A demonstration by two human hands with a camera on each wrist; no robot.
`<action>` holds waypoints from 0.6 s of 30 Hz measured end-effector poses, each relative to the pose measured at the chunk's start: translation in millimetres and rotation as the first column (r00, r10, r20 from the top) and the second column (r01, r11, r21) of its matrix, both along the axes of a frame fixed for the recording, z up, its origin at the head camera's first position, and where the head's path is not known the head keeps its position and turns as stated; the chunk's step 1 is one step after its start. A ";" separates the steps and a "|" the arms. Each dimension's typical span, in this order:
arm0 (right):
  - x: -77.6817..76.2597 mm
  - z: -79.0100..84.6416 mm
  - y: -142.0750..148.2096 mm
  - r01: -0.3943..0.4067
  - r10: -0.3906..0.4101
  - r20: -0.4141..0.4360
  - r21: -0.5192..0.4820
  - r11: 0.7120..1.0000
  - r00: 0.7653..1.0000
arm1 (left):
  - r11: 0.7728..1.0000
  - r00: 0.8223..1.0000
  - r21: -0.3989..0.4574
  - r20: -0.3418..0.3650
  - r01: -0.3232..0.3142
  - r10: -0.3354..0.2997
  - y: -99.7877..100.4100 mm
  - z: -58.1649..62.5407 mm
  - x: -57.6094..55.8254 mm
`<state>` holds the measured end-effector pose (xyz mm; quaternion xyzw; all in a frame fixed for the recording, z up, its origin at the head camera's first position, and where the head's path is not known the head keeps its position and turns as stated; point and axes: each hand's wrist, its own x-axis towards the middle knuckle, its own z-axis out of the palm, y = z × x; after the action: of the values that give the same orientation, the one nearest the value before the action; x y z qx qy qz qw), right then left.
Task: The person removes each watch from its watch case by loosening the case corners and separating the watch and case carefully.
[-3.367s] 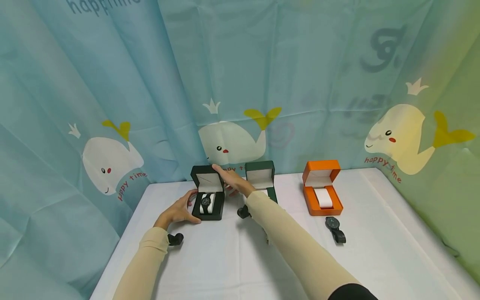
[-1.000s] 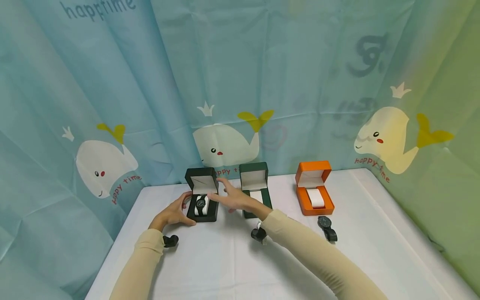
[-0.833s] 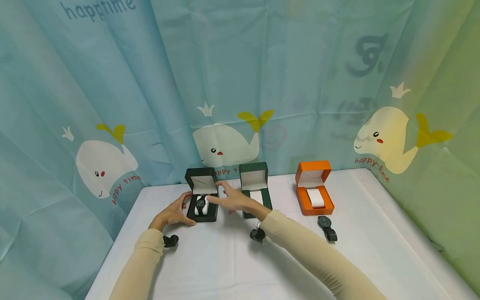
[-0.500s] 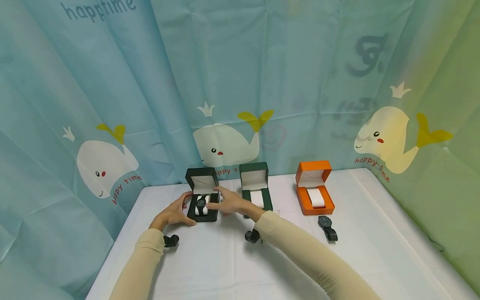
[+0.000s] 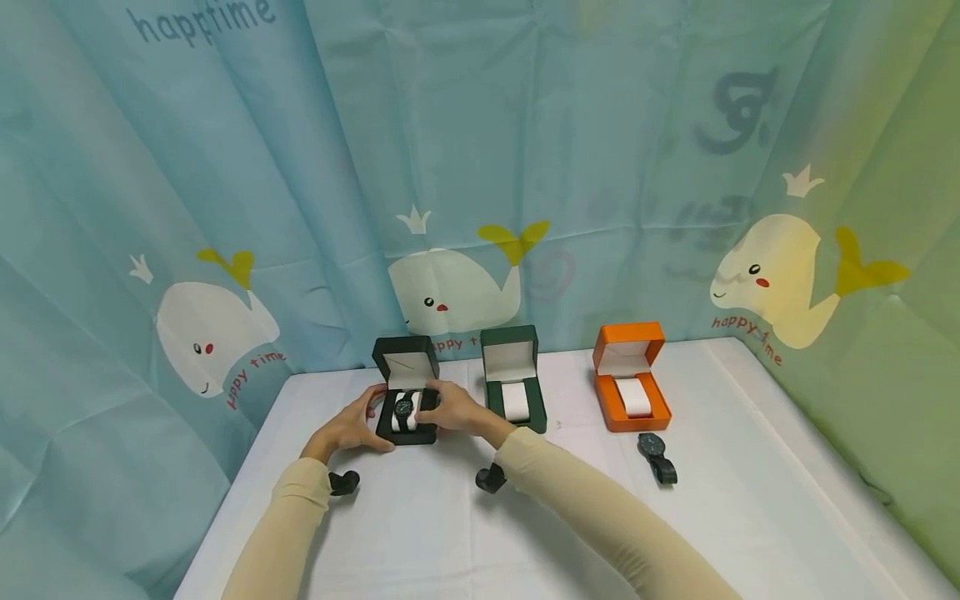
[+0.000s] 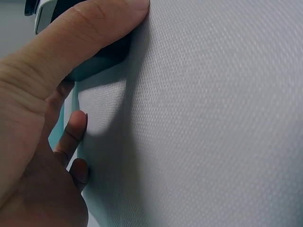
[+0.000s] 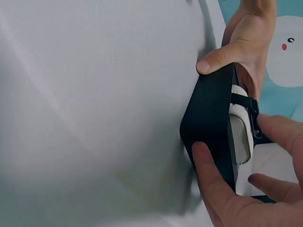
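Observation:
A black watch box (image 5: 388,435) stands with its lid raised on the white table, holding a black watch (image 5: 404,408) wrapped round a white cushion. My left hand (image 5: 348,425) grips the box's left side, thumb at the front corner and fingers behind; in the left wrist view the thumb (image 6: 90,33) lies along the dark box. At the box's right side is my right hand (image 5: 453,408). The right wrist view shows one of its fingers (image 7: 208,168) straight against the outer wall, while the thumb (image 7: 279,130) reaches to the watch. The other right fingers are spread near the lid.
A green watch box (image 5: 535,404) and an orange watch box (image 5: 611,408) stand with lids up, each with a bare white cushion. Before the orange one lies another black watch (image 5: 657,457). A curtain (image 5: 637,150) printed with whales hangs behind the table.
My right hand has come down from beside the lid to the box's right side, its thumb at the watch. The left hand keeps its grip on the box.

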<state>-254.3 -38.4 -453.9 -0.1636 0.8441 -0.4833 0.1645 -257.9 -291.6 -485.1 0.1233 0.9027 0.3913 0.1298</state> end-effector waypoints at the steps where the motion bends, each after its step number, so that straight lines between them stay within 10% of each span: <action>1: 0.1 -0.4 -0.9 0.009 -0.009 0.007 -0.008 1.000 1.000 | 1.000 1.000 0.003 0.001 0.003 -0.003 -0.3 -0.1 -0.1; 18: 2.5 -4.4 -12.5 0.121 -0.112 -0.115 0.074 0.990 0.987 | 1.000 1.000 0.017 -0.013 0.023 -0.023 -1.3 -0.4 0.3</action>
<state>-251.7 -50.9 -458.3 -0.1337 0.8788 -0.4480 0.0955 -257.6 -292.8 -485.5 0.1374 0.8986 0.3968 0.1275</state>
